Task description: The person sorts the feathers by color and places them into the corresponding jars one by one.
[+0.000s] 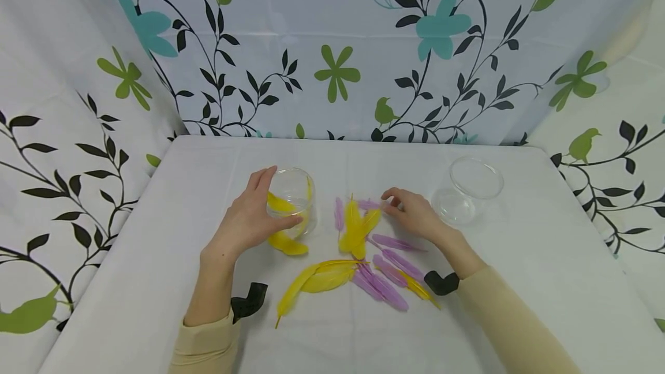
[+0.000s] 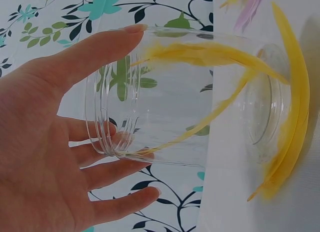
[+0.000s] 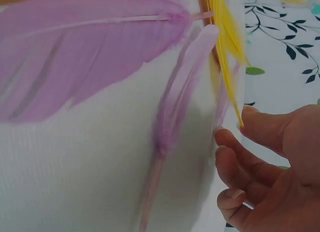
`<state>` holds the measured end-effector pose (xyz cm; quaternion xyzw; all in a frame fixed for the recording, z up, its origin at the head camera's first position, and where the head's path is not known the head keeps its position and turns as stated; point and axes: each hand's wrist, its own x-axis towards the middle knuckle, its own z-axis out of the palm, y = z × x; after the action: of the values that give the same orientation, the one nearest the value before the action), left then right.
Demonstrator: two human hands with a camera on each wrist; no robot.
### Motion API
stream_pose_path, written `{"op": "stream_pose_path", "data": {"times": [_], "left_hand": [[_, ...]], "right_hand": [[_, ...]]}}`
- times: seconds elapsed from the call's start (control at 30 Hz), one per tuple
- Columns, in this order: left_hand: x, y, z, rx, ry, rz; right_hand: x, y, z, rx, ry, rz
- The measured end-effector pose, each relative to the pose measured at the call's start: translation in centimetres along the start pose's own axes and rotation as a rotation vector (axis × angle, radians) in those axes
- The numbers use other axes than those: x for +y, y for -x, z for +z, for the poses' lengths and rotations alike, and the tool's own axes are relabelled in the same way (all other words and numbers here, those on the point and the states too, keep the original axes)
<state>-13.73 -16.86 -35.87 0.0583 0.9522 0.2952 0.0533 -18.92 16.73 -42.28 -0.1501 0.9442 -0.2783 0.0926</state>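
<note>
Closest to the person, yellow feathers (image 1: 327, 279) and purple feathers (image 1: 387, 290) lie spread across the tabletop (image 1: 130, 305). Beyond, the left hand (image 1: 241, 224) grips a glass jar (image 1: 297, 196) containing yellow feathers; the right hand (image 1: 413, 213), released, fingers loosely bent, hovers beside a purple feather. Farther right stands another clear jar (image 1: 467, 194), before a patterned curtain (image 1: 291, 22).

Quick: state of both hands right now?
Left hand: holding the glass jar near its rim, thumb opposite fingers.
Right hand: open, fingers loosely bent, holding nothing, near a purple feather.
</note>
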Motion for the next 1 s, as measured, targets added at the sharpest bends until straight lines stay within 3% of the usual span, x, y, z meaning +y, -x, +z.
{"op": "stream_pose_path", "data": {"times": [0.23, 0.53, 0.8, 1.0], "left_hand": [[-0.1, 0.0, 0.0, 0.0, -0.003, -0.003], [-0.1, 0.1, 0.1, -0.004, -0.001, -0.005], [0.0, 0.1, -0.1, -0.006, 0.009, -0.021], [0.0, 0.1, -0.1, -0.009, 0.023, -0.026]], "right_hand": [[0.3, -0.9, 0.6, 0.06, -0.07, 0.034], [-0.3, -0.7, -0.3, 0.096, -0.109, -0.001], [-3.4, 0.2, -3.6, 0.217, -0.093, -0.145], [-6.3, 0.5, -5.8, 0.402, -0.078, -0.272]]}}
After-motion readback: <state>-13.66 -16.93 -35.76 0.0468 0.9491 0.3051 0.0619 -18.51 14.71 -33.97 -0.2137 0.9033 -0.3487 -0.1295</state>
